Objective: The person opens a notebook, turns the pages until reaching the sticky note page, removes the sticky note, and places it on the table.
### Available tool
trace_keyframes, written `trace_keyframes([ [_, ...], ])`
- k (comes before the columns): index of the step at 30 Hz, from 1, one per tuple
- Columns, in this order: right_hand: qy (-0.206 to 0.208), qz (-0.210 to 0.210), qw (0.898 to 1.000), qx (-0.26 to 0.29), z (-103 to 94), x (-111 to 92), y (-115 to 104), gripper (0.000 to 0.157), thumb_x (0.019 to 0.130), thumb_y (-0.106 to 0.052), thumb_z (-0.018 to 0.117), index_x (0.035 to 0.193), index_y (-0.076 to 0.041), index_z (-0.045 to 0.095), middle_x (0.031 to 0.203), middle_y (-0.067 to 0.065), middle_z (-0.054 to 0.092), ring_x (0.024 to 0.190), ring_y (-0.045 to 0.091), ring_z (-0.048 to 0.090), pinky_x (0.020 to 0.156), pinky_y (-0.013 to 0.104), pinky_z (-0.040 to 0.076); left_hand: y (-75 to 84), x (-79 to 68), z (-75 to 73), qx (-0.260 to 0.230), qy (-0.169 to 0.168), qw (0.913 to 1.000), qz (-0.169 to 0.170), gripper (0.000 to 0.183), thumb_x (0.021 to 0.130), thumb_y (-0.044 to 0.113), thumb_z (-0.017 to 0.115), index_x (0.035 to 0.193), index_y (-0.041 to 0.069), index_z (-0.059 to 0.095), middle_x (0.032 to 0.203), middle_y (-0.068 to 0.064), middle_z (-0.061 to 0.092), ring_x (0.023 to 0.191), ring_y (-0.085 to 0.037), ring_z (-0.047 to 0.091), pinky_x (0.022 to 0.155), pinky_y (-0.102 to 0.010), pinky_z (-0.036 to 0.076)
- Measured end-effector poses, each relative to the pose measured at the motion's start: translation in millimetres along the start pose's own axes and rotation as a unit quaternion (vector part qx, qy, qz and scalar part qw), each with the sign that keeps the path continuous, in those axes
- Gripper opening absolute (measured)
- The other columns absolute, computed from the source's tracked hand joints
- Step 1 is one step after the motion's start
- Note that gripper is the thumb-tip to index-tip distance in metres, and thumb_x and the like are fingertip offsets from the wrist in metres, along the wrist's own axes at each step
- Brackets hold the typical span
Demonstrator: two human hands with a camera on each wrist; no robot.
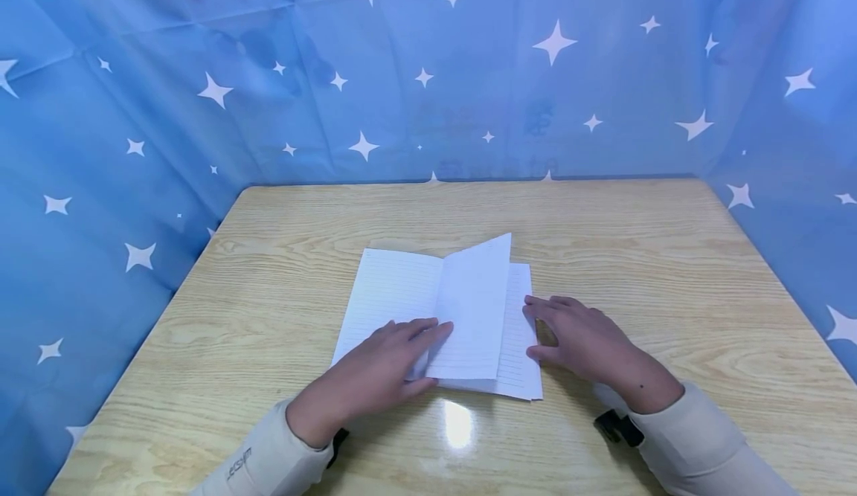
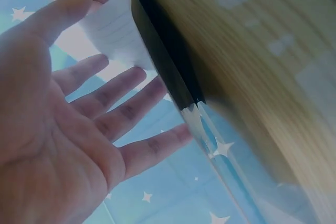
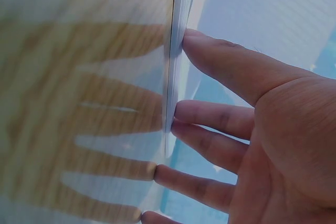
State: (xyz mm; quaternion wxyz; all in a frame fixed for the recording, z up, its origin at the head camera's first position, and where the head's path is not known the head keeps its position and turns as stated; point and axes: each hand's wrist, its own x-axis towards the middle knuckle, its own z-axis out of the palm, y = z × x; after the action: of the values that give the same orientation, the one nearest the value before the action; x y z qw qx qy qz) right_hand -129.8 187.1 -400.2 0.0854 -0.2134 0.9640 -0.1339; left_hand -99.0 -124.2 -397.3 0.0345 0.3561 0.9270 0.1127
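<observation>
A notebook (image 1: 388,284) with lined white pages lies open near the middle of the table. One of its leaves (image 1: 474,295) stands partly lifted over the right-hand side, its free edge up off the page (image 1: 518,347) beneath. Across the lower part of the left page and the fold stretches my left hand (image 1: 382,366), fingers spread and nearly straight; they overlap the lifted leaf's lower left. At the notebook's right edge is my right hand (image 1: 579,336), thumb and fingertips touching the page stack (image 3: 181,40) from the side, the outer fingers on the tabletop.
The pale wood table (image 1: 228,317) is glossy and reflects a bright lamp spot (image 1: 458,423) in front of the notebook. A blue curtain (image 1: 268,94) with white stars hangs behind it and on both sides. A dark strap piece (image 1: 617,427) sits by the right cuff.
</observation>
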Motion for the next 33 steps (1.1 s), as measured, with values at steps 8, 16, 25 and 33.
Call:
trace_keyframes([
  [8,-0.001,0.008,1.000,-0.002,2.2,1,1,0.072,0.082,-0.037,0.081,0.141,-0.004,0.056,0.147,0.013,0.055,0.132,0.045,0.050,0.097,0.062,0.047,-3.8,-6.0,0.5,-0.026,0.015,0.9994,-0.015,0.083,0.093,0.034,0.070,0.160,0.018,0.025,0.153,-0.004,0.049,0.136,-0.022,0.052,0.111,-0.043,0.044],
  [16,0.003,0.009,1.000,0.007,2.3,1,1,0.070,0.083,-0.036,0.081,0.141,-0.005,0.057,0.149,0.013,0.053,0.134,0.045,0.049,0.099,0.063,0.046,-3.0,-11.5,-5.0,-0.057,0.008,0.9972,-0.048,0.082,0.092,0.024,0.064,0.161,0.018,0.021,0.156,-0.003,0.044,0.140,-0.020,0.047,0.112,-0.041,0.043],
  [25,0.006,0.000,1.000,0.011,1.6,0,2,0.067,0.083,-0.035,0.080,0.139,-0.004,0.058,0.149,0.012,0.053,0.133,0.044,0.049,0.098,0.062,0.047,-6.0,-18.2,-8.9,-0.084,0.030,0.9938,-0.066,0.085,0.090,0.019,0.062,0.162,0.024,0.017,0.155,-0.003,0.045,0.139,-0.017,0.048,0.110,-0.039,0.045],
  [33,0.004,0.004,1.000,0.016,1.8,0,1,0.068,0.084,-0.035,0.080,0.140,-0.005,0.058,0.149,0.012,0.053,0.134,0.044,0.049,0.097,0.061,0.047,-12.4,-23.4,-12.9,-0.092,0.042,0.9919,-0.076,0.090,0.087,0.012,0.063,0.162,0.025,0.014,0.153,-0.004,0.046,0.137,-0.015,0.049,0.109,-0.037,0.046],
])
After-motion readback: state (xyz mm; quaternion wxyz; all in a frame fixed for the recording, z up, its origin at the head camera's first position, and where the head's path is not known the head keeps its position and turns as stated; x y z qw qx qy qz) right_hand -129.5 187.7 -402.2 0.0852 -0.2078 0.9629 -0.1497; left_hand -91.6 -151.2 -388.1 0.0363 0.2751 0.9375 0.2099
